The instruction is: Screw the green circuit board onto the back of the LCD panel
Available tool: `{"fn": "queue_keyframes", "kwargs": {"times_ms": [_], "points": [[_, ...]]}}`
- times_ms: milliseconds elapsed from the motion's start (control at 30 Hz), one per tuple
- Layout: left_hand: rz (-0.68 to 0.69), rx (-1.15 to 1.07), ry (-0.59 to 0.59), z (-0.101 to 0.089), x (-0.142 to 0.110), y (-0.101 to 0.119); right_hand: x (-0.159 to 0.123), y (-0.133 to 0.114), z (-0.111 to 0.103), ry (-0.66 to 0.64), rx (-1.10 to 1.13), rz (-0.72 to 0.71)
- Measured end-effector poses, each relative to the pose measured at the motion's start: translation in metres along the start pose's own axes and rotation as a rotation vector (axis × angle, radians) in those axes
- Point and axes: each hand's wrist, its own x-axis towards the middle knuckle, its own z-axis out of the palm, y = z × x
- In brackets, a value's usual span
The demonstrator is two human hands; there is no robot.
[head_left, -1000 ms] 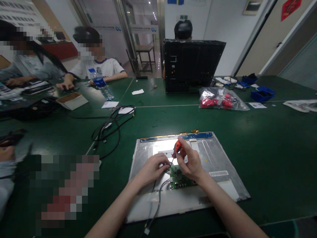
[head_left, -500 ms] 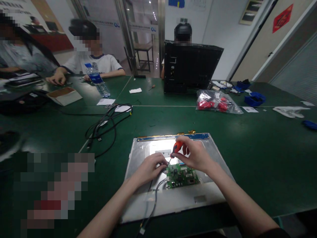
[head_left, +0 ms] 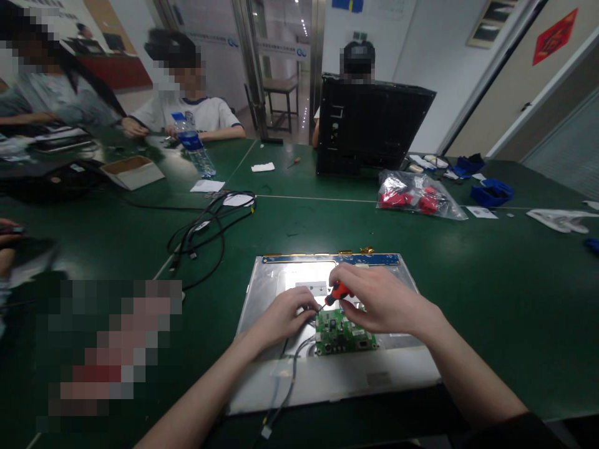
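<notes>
My right hand (head_left: 379, 299) is closed around the red and black handle of a screwdriver (head_left: 340, 291). Its thin shaft slants down and left to the upper left corner of a green circuit board (head_left: 344, 330). At that corner, the closed fingertips of my left hand (head_left: 291, 312) meet beside the screwdriver's tip; what they pinch, if anything, is hidden. The board lies on the silvery metal back of a flat display panel (head_left: 262, 299). A grey cable (head_left: 294, 374) runs from the board's left side over the panel's near edge.
Black cables (head_left: 219, 234) lie coiled left of the panel. Farther back stand a water bottle (head_left: 195, 146), an open carton (head_left: 133, 173), a black monitor housing (head_left: 374, 128) and a plastic bag with red items (head_left: 412, 196). Several people sit around the green table (head_left: 491, 299).
My right hand has dropped slightly and turned, so the screwdriver leans flatter to the right. My left hand stays by the board's corner. The whole view has shifted a little.
</notes>
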Motion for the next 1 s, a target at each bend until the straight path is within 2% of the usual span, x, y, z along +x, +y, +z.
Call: {"fn": "queue_keyframes", "kwargs": {"times_ms": [233,400,667,1000], "points": [[-0.005,0.018,0.0,0.0,-0.001,0.001,0.0,0.009,0.006,0.077,-0.081,0.005],[0.001,0.058,0.007,0.0,-0.002,0.003,0.003,0.011,0.005,0.06,-0.112,0.009],[0.0,0.053,0.006,0.0,-0.003,0.002,0.002,0.011,-0.004,-0.009,-0.017,0.006],[-0.018,0.055,0.008,-0.001,-0.002,0.003,0.011,0.011,0.009,0.064,-0.142,0.014]]}}
